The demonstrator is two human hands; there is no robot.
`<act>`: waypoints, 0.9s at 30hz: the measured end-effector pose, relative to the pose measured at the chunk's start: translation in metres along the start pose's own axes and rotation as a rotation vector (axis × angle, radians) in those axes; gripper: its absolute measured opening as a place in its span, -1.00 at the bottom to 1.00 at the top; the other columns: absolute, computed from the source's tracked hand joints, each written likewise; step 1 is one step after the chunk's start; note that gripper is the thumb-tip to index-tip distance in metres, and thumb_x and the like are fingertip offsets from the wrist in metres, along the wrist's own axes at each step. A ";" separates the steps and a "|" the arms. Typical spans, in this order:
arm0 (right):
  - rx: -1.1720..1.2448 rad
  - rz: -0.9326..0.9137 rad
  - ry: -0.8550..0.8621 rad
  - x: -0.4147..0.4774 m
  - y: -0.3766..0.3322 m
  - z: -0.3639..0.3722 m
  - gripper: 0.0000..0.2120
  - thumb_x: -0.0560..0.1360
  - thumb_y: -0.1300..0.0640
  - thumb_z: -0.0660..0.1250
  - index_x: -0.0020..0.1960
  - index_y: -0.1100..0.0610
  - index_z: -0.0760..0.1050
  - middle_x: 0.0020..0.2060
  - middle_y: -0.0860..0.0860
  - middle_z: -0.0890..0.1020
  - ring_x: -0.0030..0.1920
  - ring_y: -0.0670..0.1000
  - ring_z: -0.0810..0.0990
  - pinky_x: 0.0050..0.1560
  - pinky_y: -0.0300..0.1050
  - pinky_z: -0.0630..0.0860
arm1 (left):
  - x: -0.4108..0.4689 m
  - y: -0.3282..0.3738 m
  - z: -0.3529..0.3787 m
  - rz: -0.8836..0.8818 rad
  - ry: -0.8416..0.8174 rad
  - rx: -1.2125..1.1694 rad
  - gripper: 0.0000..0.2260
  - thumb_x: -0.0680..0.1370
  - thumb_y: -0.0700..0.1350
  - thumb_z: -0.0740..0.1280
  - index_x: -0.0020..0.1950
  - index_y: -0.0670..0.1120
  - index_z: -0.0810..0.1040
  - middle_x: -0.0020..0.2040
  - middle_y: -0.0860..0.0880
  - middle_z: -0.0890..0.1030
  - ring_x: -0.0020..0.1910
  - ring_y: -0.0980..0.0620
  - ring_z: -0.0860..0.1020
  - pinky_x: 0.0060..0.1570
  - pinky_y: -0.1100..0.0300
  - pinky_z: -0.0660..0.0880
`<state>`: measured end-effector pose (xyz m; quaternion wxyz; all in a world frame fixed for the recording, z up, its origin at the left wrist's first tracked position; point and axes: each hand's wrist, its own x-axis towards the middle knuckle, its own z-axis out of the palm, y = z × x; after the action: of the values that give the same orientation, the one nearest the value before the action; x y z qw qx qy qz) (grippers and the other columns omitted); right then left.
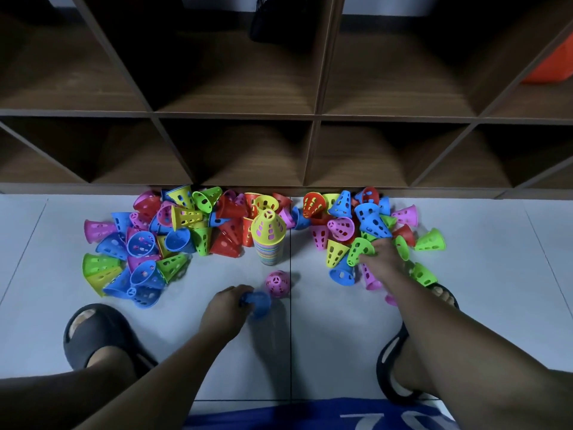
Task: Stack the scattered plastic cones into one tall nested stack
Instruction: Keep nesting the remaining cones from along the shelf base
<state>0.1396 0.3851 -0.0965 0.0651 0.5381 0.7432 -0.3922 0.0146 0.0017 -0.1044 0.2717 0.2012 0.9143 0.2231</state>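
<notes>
Several perforated plastic cones in pink, blue, green, yellow and red lie scattered on the pale tiled floor in a left heap [148, 240] and a right heap [366, 231]. Between them stands a nested stack [269, 240], topped by a yellow cone. A single pink cone [277, 283] stands just in front of the stack. My left hand [224, 308] grips a blue cone [257, 304] near the floor, blurred. My right hand [383, 259] reaches into the right heap, fingers on a green cone [359, 249]; whether it grips the cone I cannot tell.
A wooden cubby shelf [310, 119] runs along the back, right behind the cones. An orange object [552, 66] sits in a cubby at the upper right. My feet in black slippers [93, 333] stand on the floor at either side, with blue shorts [310, 414] at the bottom edge.
</notes>
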 end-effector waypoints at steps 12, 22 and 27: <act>0.432 0.115 -0.027 -0.035 -0.004 0.030 -0.89 0.59 0.20 0.46 0.11 0.16 0.66 -0.10 0.05 0.71 -0.22 -0.01 0.65 -0.23 -0.06 0.61 | 0.001 0.056 -0.012 0.110 0.181 -0.136 -0.73 0.46 0.02 0.48 0.13 0.11 0.56 -0.04 0.15 0.63 -0.18 0.12 0.59 -0.14 0.11 0.57; 0.847 0.301 -0.501 -0.087 -0.011 0.050 -0.78 0.69 0.32 0.21 0.14 0.12 0.60 -0.34 0.03 0.56 -0.40 -0.08 0.43 -0.44 -0.23 0.27 | 0.012 0.069 0.019 0.103 0.112 -0.080 -0.68 0.51 -0.01 0.47 0.23 -0.01 0.55 0.12 -0.03 0.65 0.00 -0.17 0.62 -0.14 0.07 0.52; 0.787 0.239 -0.565 -0.106 -0.041 0.078 -0.87 0.68 0.29 0.28 0.01 0.12 0.55 -0.36 0.03 0.59 -0.37 -0.04 0.50 -0.38 -0.21 0.38 | 0.012 0.051 0.015 0.036 0.111 -0.099 -0.60 0.49 0.05 0.53 0.28 0.01 0.56 0.20 0.02 0.66 -0.02 -0.07 0.64 -0.07 0.08 0.56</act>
<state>0.1229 0.2504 -0.0736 0.1002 0.4762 0.4254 -0.7631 0.0265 0.0537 -0.0944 0.2262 0.1914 0.9120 0.2836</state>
